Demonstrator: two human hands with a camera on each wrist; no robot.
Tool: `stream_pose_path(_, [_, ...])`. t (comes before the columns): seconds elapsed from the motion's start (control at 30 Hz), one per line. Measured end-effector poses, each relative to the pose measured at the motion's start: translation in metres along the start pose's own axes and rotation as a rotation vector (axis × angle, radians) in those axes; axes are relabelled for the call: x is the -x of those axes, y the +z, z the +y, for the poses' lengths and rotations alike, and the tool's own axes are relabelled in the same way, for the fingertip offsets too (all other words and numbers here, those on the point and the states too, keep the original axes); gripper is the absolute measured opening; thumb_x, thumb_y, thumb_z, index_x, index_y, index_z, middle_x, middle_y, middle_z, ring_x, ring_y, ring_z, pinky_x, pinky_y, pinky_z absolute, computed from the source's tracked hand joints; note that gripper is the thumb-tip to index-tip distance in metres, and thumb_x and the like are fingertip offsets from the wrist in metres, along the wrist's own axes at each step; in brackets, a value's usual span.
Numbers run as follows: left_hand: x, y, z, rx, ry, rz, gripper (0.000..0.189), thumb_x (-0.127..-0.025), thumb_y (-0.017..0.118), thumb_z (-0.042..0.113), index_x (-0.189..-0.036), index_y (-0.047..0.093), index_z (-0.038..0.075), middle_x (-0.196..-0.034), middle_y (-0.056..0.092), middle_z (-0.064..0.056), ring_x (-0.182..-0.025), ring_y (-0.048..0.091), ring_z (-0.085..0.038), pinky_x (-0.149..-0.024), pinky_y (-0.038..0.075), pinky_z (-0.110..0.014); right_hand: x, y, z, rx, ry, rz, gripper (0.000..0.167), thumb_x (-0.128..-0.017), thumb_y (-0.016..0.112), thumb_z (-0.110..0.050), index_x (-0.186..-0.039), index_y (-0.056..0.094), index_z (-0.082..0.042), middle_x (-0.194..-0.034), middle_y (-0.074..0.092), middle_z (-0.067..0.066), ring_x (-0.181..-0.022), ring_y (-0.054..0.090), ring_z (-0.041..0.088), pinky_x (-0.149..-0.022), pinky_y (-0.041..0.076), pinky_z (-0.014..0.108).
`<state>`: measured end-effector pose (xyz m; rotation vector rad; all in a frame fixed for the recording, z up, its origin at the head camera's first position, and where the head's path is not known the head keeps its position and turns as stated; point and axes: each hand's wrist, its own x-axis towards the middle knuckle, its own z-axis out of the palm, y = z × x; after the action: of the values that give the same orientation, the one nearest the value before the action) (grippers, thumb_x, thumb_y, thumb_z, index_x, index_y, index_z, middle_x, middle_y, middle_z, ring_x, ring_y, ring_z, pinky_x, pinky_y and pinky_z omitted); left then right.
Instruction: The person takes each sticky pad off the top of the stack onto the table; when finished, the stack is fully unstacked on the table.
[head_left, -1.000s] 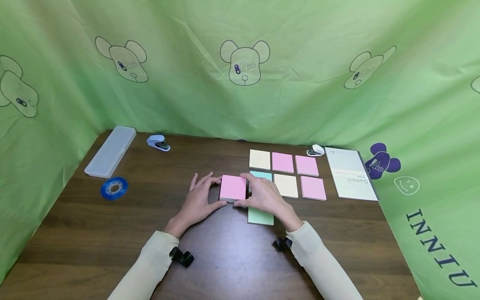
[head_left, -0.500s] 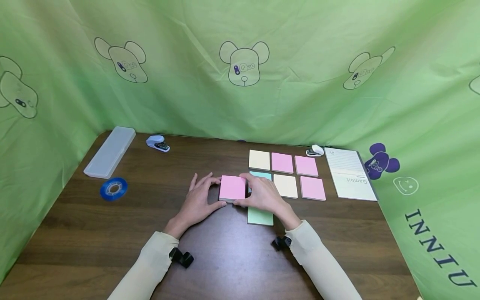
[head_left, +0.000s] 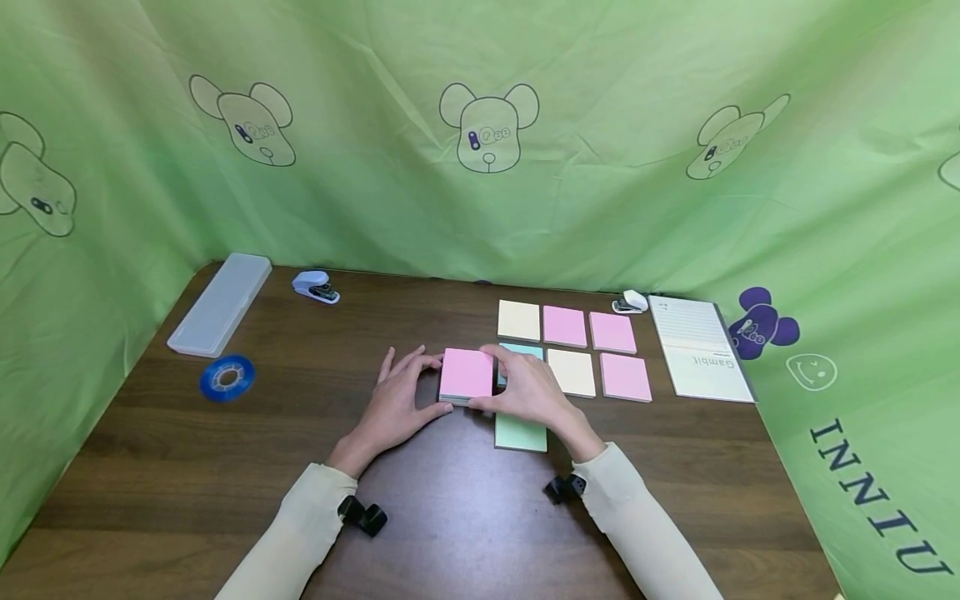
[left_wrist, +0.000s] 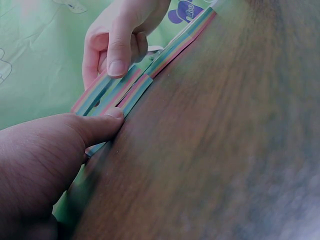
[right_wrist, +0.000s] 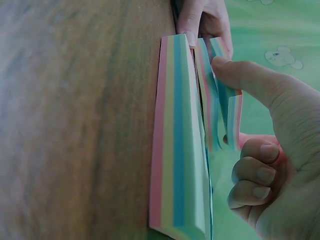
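A small stack of sticky note pads [head_left: 467, 373], pink on top, sits mid-table between both hands. My left hand [head_left: 393, 408] holds the stack's left side, its thumb [left_wrist: 107, 122] against the near edge of the lower pads. From the right, my right hand [head_left: 528, 387] pinches the top pad [right_wrist: 234, 117] between thumb and fingers. The striped edges show a narrow gap under that pad in the right wrist view. A green sticky note pad [head_left: 521, 434] lies close by, under the right wrist. The right hand partly hides a turquoise pad [head_left: 528, 351].
Cream pads [head_left: 572, 372] and pink pads [head_left: 626, 377] lie in rows to the right. Beyond them are a white stapler [head_left: 630, 302] and a notebook [head_left: 701, 350]. At left stand a pencil case [head_left: 221, 304], blue tape [head_left: 227, 378] and a lilac stapler [head_left: 316, 286]. A green curtain [head_left: 480, 217] borders the table.
The top pink pad has risen slightly and shifted a little right with the right hand. The left hand has stayed in place.
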<state>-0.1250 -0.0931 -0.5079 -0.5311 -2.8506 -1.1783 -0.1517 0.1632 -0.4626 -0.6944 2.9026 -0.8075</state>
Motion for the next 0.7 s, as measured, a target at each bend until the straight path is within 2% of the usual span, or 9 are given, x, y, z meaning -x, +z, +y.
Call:
stream_pose_path(0.5, [0.001, 0.001, -0.001, 0.015, 0.031, 0.017, 0.067, -0.090, 0.096, 0.027, -0.141, 0.058, 0.005, -0.155, 0.066, -0.012, -0.163, 0.040, -0.037, -0.138, 0.001, -0.065, 0.013, -0.009, 0.008, -0.013, 0.040, 0.001, 0.087, -0.079, 0.098, -0.050, -0.151, 0.066, -0.012, -0.083, 0.060, -0.003, -0.071, 0.049, 0.014, -0.063, 0.043, 0.032])
stream_pose_path(0.7, [0.002, 0.001, -0.001, 0.016, 0.043, 0.026, 0.066, -0.089, 0.097, 0.027, -0.140, 0.059, 0.005, -0.155, 0.066, -0.011, -0.162, 0.040, -0.037, -0.138, 0.001, -0.064, 0.021, -0.014, 0.013, -0.019, 0.059, -0.003, 0.088, -0.079, 0.098, -0.049, -0.152, 0.065, -0.011, -0.081, 0.056, -0.002, -0.071, 0.045, 0.014, -0.064, 0.038, 0.032])
